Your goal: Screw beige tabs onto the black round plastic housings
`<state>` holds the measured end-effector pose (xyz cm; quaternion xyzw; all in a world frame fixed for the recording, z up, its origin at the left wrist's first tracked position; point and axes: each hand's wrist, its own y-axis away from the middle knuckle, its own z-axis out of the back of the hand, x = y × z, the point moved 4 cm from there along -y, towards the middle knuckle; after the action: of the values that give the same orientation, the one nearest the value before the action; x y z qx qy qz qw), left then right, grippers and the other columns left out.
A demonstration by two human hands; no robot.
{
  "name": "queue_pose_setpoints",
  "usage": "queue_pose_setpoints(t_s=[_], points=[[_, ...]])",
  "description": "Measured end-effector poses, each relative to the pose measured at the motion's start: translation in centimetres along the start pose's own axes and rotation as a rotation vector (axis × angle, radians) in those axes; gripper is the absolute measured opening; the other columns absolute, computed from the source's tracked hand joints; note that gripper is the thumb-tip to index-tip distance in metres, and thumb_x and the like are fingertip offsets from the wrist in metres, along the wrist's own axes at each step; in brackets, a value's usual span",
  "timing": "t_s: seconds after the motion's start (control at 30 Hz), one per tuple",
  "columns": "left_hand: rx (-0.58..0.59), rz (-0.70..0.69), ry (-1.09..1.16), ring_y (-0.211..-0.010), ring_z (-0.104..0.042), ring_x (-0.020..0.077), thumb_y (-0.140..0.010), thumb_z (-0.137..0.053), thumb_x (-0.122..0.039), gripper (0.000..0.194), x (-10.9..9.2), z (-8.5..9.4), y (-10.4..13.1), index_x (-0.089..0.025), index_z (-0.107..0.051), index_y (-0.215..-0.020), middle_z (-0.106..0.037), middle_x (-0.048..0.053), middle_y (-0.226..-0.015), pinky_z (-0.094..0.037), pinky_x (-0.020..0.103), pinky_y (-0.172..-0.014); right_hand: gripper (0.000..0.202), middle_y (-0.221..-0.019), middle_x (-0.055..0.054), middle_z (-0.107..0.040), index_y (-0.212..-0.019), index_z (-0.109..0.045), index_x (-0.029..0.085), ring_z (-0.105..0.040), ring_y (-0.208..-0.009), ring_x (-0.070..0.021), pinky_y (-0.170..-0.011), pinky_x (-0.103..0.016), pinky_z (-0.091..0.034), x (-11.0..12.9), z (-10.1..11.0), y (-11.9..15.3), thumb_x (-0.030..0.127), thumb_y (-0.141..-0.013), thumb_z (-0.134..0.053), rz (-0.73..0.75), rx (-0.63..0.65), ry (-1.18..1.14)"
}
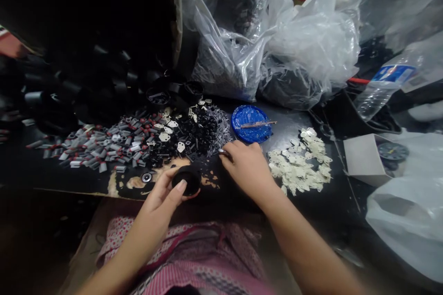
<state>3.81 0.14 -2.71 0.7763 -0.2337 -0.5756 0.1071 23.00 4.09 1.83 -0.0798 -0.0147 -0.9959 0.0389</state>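
Observation:
My left hand [168, 196] is closed around a round black plastic cup-like part [187, 179], with the thumb pressed at its opening. My right hand [244, 161] is pinched at the edge of a heap of small grey slivers [219, 124]. A tiny pale tip shows at its fingertips, too small to name. Left of the slivers lie small black parts [194, 136] mixed with springs and pale metal plates. Behind the right hand sits a round blue lid [247, 134] holding blue grease-like stuff, with a thin brown stick [258, 124] across it.
Grey and red cylinders [104, 145] are heaped left; pale metal plates [301, 163] are piled right. A metal ring [146, 177] lies near the front edge. Filled plastic bags [231, 60] stand behind. At right are a small open box [363, 159] and a plastic bottle [384, 85].

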Motion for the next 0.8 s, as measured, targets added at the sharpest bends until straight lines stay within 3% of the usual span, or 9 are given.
queue_pose_setpoints(t_s=[0.23,0.37,0.57,0.8], points=[[0.026,0.033,0.111,-0.101,-0.061,0.0167,-0.089,-0.059,-0.031,0.021,-0.7,-0.7,-0.5,-0.031,-0.065,-0.109,-0.063,-0.002,-0.115,-0.054,0.029,-0.087,0.013,-0.083,-0.007,-0.067,-0.081,-0.062,0.015,-0.057,-0.070,-0.0196,-0.069,-0.034,-0.026,1.2,-0.1,-0.4,0.020,-0.089,-0.052,0.052,0.051,0.031],[-0.047,0.083,0.189,-0.091,-0.066,0.0166,-0.086,-0.063,-0.032,0.022,-1.0,-0.7,-0.6,-0.028,-0.064,-0.108,-0.066,0.000,-0.109,-0.055,0.032,-0.083,0.012,-0.080,-0.005,-0.067,-0.078,-0.060,0.016,-0.056,-0.066,-0.0175,-0.070,-0.034,-0.030,1.6,-0.1,-0.2,0.018,-0.086,-0.053,0.026,0.064,-0.014],[0.021,0.207,0.385,-0.099,-0.067,0.0213,-0.088,-0.061,-0.028,0.021,-1.4,-1.8,-0.5,-0.027,-0.061,-0.109,-0.069,0.003,-0.113,-0.052,0.041,-0.092,0.008,-0.074,0.003,-0.064,-0.075,-0.058,0.019,-0.057,-0.069,-0.0128,-0.071,-0.028,-0.035,3.4,0.7,1.6,0.017,-0.083,-0.060,0.034,-0.012,-0.548],[-0.061,0.020,0.252,-0.115,-0.057,0.0163,-0.085,-0.065,-0.031,0.018,-1.2,-1.0,-0.7,-0.030,-0.065,-0.103,-0.067,-0.004,-0.113,-0.045,0.029,-0.101,0.003,-0.080,0.001,-0.065,-0.081,-0.062,0.020,-0.058,-0.075,-0.0143,-0.073,-0.030,-0.035,4.3,1.1,2.5,0.018,-0.084,-0.061,0.039,-0.084,-0.567]])
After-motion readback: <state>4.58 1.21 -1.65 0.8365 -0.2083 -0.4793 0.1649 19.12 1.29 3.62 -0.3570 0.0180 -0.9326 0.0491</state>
